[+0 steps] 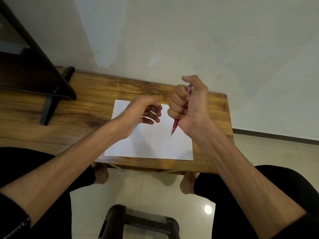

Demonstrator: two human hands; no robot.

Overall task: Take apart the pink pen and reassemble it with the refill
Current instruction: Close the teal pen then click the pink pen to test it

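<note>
The pink pen stands nearly upright in my right hand, which is closed around it in a fist. Its tip points down over the white sheet of paper, and its top end shows between my thumb and forefinger. My left hand hovers just left of the fist with its fingers loosely curled and apart, holding nothing that I can see. A small teal thing peeks out from under my left wrist on the paper; most of it is hidden.
The paper lies on a low wooden table set against a pale wall. A dark stand rests on the table's left part. My knees and bare feet flank the near edge, and a dark stool is below.
</note>
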